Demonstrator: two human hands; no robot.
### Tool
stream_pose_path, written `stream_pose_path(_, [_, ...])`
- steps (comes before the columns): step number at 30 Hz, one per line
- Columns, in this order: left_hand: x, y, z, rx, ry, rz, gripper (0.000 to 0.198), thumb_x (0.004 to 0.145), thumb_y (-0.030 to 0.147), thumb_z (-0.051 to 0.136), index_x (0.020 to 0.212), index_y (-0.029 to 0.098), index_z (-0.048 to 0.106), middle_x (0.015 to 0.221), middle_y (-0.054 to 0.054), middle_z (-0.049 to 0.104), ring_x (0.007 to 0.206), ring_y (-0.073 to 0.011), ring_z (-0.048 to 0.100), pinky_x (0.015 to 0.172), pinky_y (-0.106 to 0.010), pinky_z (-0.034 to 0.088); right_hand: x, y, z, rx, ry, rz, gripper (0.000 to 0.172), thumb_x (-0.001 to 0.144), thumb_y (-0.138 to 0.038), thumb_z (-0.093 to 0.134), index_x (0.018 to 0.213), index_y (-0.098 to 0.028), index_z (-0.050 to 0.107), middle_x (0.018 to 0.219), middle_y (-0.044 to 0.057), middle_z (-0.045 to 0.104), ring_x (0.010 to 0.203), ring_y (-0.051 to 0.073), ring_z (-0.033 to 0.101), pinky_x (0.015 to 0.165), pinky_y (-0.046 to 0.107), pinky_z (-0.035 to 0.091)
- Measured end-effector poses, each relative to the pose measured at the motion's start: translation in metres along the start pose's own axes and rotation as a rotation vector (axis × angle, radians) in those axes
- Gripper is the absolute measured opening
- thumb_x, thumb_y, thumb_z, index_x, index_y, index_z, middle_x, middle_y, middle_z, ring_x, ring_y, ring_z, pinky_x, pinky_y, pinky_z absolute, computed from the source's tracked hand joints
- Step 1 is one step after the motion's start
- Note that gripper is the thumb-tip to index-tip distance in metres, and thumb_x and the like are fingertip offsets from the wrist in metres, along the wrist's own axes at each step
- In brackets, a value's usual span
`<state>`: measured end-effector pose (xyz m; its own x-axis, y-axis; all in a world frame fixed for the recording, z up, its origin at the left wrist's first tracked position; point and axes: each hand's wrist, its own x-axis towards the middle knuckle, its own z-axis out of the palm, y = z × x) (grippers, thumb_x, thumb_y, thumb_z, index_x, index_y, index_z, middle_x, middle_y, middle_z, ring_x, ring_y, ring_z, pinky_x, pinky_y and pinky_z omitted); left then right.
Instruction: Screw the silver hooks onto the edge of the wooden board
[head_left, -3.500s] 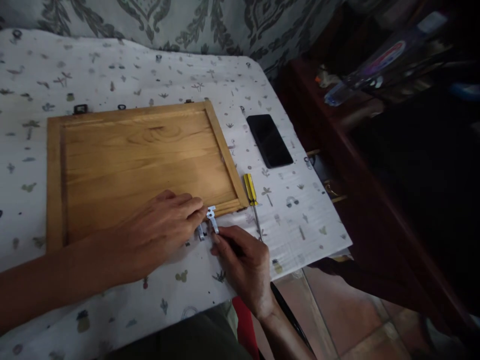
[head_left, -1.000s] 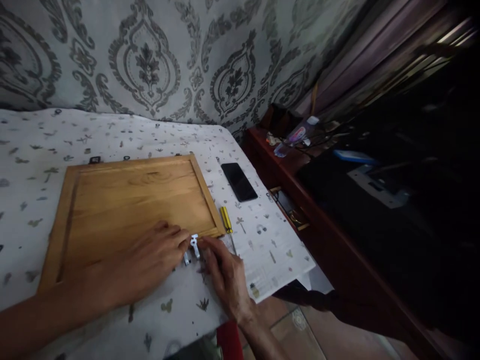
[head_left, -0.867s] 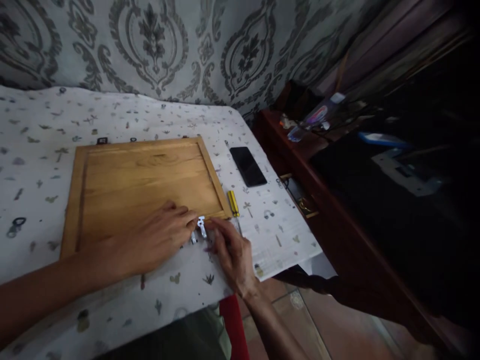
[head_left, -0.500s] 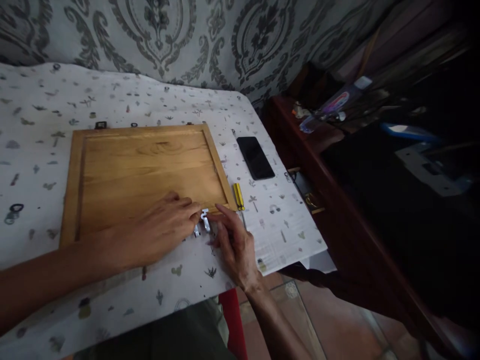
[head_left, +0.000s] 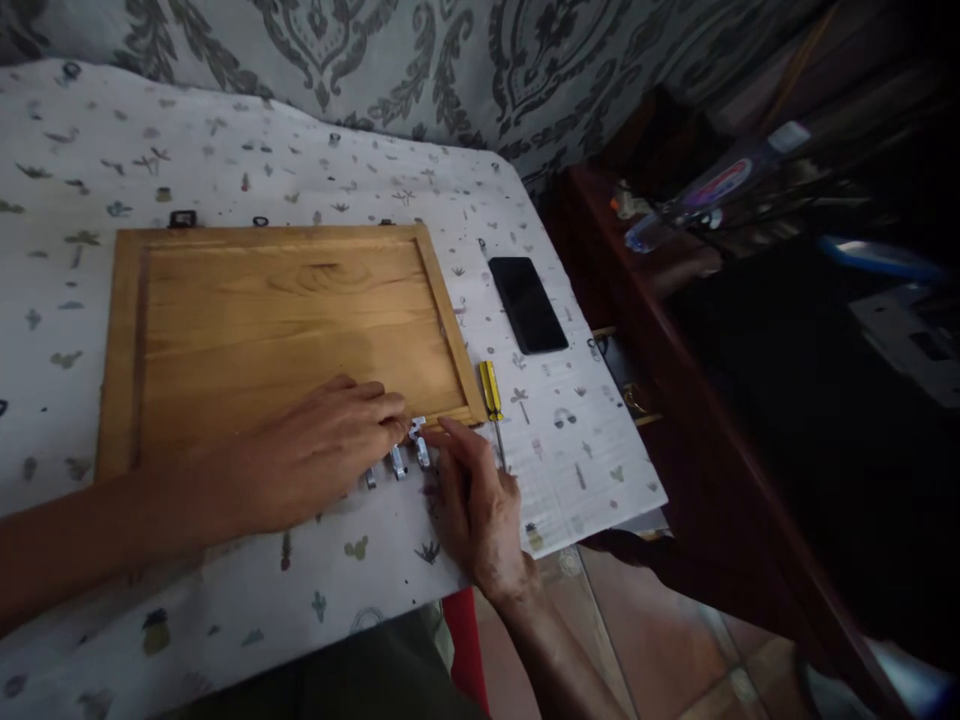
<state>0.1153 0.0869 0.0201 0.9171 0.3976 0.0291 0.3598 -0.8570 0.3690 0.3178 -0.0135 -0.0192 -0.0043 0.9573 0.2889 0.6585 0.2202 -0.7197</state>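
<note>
A wooden framed panel (head_left: 285, 320) lies flat on the patterned tablecloth (head_left: 225, 150). At the panel's near right corner sits a small silver metal bracket (head_left: 417, 437), with more small metal pieces (head_left: 396, 462) beside it on the cloth. My left hand (head_left: 315, 465) rests palm down over the panel's near edge, fingers together, with its fingertips pressing on the bracket. From below, my right hand (head_left: 474, 500) reaches up, its index finger and thumb closed on the bracket's right side.
A yellow-handled screwdriver (head_left: 491, 392) lies just right of the panel, and a black phone (head_left: 527, 303) lies farther back. Dark small hardware (head_left: 181, 217) sits at the panel's far edge. A dark wooden cabinet (head_left: 675, 330) with bottles stands right of the table.
The view has tilted down and closer to the table. My right index finger has stretched up to the bracket at the panel's corner. My left hand stays in place.
</note>
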Motion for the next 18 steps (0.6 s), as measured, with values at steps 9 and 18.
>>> stream_pose_path(9, [0.0024, -0.0044, -0.0034, -0.093, -0.004, -0.025, 0.033, 0.086, 0.006, 0.055, 0.114, 0.018, 0.067, 0.116, -0.009, 0.071, 0.106, -0.0248, 0.066, 0.092, -0.038, 0.05, 0.0038, -0.0025, 0.0001, -0.099, 0.034, -0.066, 0.025, 0.104, -0.015, 0.046, 0.126, -0.021, 0.056, 0.105, 0.007, 0.082, 0.086, 0.017, 0.081, 0.072, 0.026, 0.068])
stream_pose_path(18, [-0.0021, -0.0096, -0.0002, -0.149, 0.037, -0.105, 0.044, 0.092, 0.009, 0.046, 0.129, 0.023, 0.065, 0.131, -0.006, 0.071, 0.123, -0.0234, 0.064, 0.107, -0.039, 0.05, 0.0004, 0.0013, 0.0014, -0.125, 0.004, -0.105, 0.029, 0.104, -0.013, 0.045, 0.131, -0.022, 0.054, 0.101, 0.006, 0.082, 0.081, 0.016, 0.081, 0.068, 0.024, 0.066])
